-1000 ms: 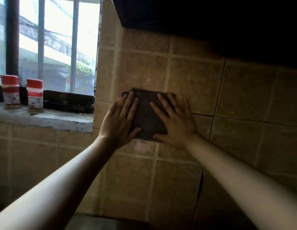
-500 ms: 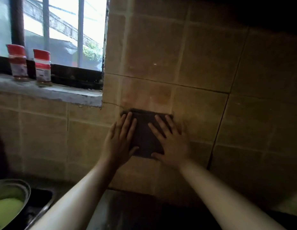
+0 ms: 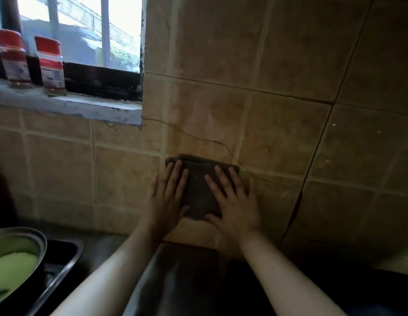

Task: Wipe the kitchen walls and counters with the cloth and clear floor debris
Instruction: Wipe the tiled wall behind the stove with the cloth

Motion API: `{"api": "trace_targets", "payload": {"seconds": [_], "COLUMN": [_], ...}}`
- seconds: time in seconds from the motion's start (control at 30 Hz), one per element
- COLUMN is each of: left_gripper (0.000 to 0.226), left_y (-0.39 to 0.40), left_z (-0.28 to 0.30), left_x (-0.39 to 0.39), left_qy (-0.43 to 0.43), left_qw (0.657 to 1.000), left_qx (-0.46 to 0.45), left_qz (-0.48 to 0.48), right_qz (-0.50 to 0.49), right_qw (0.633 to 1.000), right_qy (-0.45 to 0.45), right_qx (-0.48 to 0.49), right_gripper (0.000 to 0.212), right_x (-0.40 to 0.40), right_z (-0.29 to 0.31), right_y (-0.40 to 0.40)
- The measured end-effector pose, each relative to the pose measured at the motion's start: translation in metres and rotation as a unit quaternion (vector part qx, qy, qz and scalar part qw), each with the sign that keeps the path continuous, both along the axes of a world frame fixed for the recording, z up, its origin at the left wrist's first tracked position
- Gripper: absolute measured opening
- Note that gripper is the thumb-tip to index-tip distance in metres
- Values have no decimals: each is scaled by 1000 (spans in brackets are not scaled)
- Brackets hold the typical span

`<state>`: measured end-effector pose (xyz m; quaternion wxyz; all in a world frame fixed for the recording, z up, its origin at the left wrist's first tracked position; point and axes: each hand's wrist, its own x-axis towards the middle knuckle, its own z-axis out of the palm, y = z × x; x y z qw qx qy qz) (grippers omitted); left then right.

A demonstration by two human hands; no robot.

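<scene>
Head view: both hands — left [image 3: 165, 201] and right [image 3: 234, 201] — lie flat with fingers spread, pressing the cloth [image 3: 198, 185] against the wall [image 3: 278, 133] just above the tabletop [image 3: 180, 277].

Two forearms in view, bare to the frame edge; no sleeves visible. Left hand [image 3: 165, 202] and right hand [image 3: 234, 201] ungloved (no rings, watch or bands seen), nails short, unpainted
</scene>
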<state>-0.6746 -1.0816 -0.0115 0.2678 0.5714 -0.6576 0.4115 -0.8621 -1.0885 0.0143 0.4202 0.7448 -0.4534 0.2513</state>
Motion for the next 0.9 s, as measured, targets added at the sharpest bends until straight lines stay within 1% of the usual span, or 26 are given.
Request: {"api": "trace_targets", "payload": {"seconds": [0.23, 0.3, 0.4, 0.53, 0.6, 0.7, 0.9], "left_gripper": [85, 90, 104, 112, 113, 115, 115], "left_y": [3, 3, 5, 8, 9, 11, 10], "left_z": [-6, -8, -11, -16, -19, -17, -4], "left_x": [-10, -15, -28, -52, -66, -86, -96], "left_qy": [11, 5, 2, 1, -12, -13, -1], "left_qw": [1000, 1000, 1000, 999, 999, 999, 998], "left_qx": [8, 7, 15, 39, 45, 46, 55], "left_qz": [-5, -3, -4, 6, 6, -4, -15], "right_qz": [-9, -8, -9, -23, -30, -50, -65], "right_qw": [1000, 1000, 1000, 999, 998, 998, 997], "right_qy": [2, 3, 11, 33, 39, 17, 9], "right_qx": [20, 22, 20, 23, 27, 25, 45], "right_gripper": [115, 116, 116, 117, 115, 108, 111], "right_x": [-10, -15, -29, -56, -71, -86, -97], "right_z": [-2, -2, -4, -8, -9, -11, -4], "right_y": [0, 1, 3, 4, 6, 12, 15]}}
